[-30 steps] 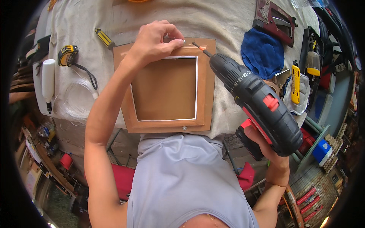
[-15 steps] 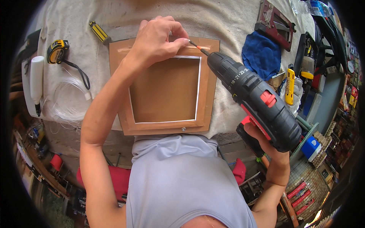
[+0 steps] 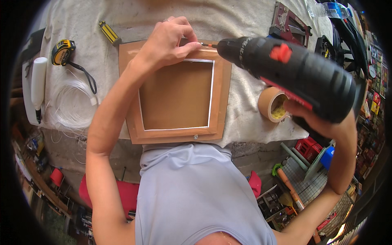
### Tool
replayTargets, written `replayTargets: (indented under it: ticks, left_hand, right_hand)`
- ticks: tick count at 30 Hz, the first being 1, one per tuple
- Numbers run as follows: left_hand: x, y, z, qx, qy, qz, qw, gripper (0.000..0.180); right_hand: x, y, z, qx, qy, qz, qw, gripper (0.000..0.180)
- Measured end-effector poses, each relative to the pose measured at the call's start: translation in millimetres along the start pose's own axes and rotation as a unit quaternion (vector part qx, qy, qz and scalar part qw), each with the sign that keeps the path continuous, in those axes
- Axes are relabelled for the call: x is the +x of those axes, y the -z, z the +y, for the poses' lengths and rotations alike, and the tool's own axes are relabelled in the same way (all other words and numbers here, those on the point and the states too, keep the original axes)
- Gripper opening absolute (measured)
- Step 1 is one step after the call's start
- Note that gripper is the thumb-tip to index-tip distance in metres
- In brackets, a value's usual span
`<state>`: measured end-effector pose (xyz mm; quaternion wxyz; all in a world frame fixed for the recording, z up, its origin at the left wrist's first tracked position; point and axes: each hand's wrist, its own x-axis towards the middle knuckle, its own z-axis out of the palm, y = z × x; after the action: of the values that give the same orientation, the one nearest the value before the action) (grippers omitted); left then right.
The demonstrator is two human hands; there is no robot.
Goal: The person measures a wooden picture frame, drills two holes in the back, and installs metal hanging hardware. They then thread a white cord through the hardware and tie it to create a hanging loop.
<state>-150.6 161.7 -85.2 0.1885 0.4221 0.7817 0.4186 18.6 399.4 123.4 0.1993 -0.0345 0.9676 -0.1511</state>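
A brown picture frame (image 3: 173,133), lying back up on the cloth, has a brown backing (image 3: 176,98) edged with white strips. Over its far side is my left hand (image 3: 169,41), thumb and forefinger pinched together at the far rail. What they pinch is too small to make out. My right hand (image 3: 314,116) grips a black and red cordless drill (image 3: 294,73) from the right. Its bit, with an orange-red band, points left and meets the left fingertips. A small metal fitting (image 3: 195,137) sits on the frame's near rail.
On the left lie a screwdriver (image 3: 109,32), a tape measure (image 3: 62,52), a coil of clear line (image 3: 73,102) and a white marker (image 3: 38,85). A roll of brown tape (image 3: 267,104) lies under the drill; a staple gun (image 3: 290,24) is behind it.
My right hand has swung the drill's rear outward and up, so it now lies closer to level across the view. The tape roll has come into sight. My left hand keeps its pinch.
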Motion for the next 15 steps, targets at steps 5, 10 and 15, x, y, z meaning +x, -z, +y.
replayTargets:
  ticks: [5,10,15]
  left_hand:
    - [6,-7,1,0.026,-0.034,0.002,0.999,0.020]
    - [-7,-11,-4,0.088,-0.030,0.047,0.995,0.022]
    - [-2,-12,5,0.101,-0.015,0.027,0.994,0.026]
  right_hand:
    - [28,36,-43,0.051,-0.253,-0.050,0.965,0.033]
    - [52,40,-41,-0.021,-0.228,-0.082,0.970,0.034]
    - [45,42,-46,-0.024,-0.205,-0.063,0.976,0.038]
